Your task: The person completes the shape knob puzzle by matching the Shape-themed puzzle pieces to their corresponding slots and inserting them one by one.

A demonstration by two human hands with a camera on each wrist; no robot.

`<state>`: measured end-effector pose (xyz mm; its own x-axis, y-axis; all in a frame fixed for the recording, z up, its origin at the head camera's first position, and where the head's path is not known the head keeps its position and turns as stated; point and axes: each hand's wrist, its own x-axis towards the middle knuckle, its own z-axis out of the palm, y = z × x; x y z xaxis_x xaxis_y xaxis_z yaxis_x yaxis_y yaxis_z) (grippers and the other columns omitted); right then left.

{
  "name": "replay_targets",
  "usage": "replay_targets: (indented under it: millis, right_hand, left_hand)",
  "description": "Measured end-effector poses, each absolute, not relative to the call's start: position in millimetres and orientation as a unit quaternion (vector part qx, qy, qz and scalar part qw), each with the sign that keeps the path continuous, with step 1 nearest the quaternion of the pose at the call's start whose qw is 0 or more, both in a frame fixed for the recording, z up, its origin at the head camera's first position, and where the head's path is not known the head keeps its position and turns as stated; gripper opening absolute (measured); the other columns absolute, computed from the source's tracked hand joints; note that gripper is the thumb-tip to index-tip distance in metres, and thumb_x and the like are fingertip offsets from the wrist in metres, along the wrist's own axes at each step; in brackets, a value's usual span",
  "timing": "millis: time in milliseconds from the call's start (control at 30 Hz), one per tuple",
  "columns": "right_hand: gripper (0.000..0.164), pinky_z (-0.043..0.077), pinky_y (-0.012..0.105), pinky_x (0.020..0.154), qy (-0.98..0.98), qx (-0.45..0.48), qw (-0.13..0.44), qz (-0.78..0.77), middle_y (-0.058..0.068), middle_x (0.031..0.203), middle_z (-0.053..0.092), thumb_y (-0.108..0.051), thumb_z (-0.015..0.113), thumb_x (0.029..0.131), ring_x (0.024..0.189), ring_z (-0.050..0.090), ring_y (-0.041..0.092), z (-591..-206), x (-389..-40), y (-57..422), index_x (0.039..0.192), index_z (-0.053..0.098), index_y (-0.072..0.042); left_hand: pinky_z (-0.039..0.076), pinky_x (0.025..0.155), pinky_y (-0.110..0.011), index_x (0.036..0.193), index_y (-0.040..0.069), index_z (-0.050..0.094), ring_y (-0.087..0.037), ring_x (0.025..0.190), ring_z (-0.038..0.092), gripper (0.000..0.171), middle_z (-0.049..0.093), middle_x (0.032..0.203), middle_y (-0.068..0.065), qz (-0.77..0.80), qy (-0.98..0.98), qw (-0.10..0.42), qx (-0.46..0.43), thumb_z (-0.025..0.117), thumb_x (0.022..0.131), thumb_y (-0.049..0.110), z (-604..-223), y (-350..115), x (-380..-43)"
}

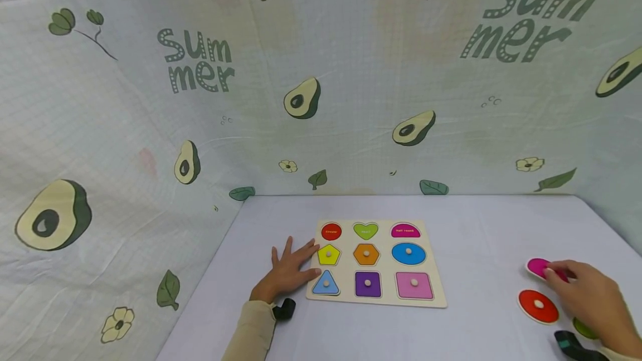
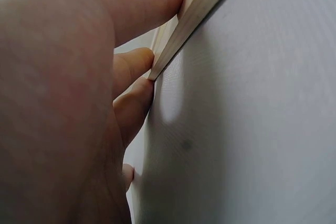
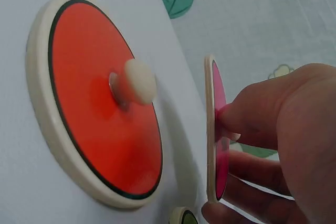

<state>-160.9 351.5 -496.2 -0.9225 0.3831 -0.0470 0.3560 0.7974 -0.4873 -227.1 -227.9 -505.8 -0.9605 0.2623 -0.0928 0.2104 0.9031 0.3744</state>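
My right hand (image 1: 594, 297) pinches the small knob of a pink half-round puzzle piece (image 1: 538, 266) at the table's right side. The right wrist view shows this piece (image 3: 221, 169) edge-on, thumb and finger at its knob, apart from the table. Close by lies a red round piece (image 1: 530, 306) with a pale wooden knob. A green piece (image 1: 583, 327) is partly hidden under the right hand. Fingers spread, my left hand (image 1: 287, 273) touches the left edge of a wooden shape puzzle board (image 1: 388, 286); thumb and fingertips meet that edge in the left wrist view.
Knobbed pieces fill the board's middle and front rows, including a yellow pentagon (image 1: 328, 261), an orange hexagon (image 1: 366, 261) and a blue oval (image 1: 401, 259). Its back row shows red circle, green heart and pink half-round recesses. A printed cloth (image 1: 351, 144) hangs behind the white table (image 1: 481, 249).
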Motion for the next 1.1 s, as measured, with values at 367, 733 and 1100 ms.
replay_targets:
  millis: [367,733,1100]
  right_hand:
    - [0.044,0.053,0.060,0.072,-0.949,-0.133,0.076,0.277,0.037,0.114,0.053,-0.024,0.067,0.094,0.101,0.045,0.052,-487.4,-166.8,329.7,0.117,0.058,0.013]
    - [0.045,0.055,0.060,0.074,-0.946,-0.053,0.106,0.301,0.032,0.115,0.058,-0.030,0.067,0.096,0.094,0.057,0.046,-478.4,-173.3,295.9,0.118,0.061,0.008]
    - [0.034,0.052,0.061,0.079,-0.940,-0.026,0.118,0.321,0.029,0.113,0.062,-0.023,0.068,0.095,0.099,0.057,0.044,-483.5,-190.9,269.6,0.112,0.065,0.005]
  left_hand:
    - [-0.013,0.109,-0.073,0.153,0.032,0.043,-0.044,0.151,-0.001,0.071,0.033,0.161,0.007,0.180,0.974,0.074,0.118,0.061,0.090,0.058,-505.3,-228.6,-227.6]
    - [-0.014,0.108,-0.073,0.153,0.034,0.043,-0.043,0.151,-0.002,0.071,0.033,0.161,0.008,0.185,0.973,0.072,0.120,0.061,0.090,0.059,-506.6,-229.9,-229.1]
    - [-0.013,0.109,-0.073,0.153,0.034,0.043,-0.043,0.151,-0.003,0.070,0.033,0.161,0.010,0.187,0.972,0.074,0.121,0.061,0.090,0.057,-509.1,-230.7,-229.8]
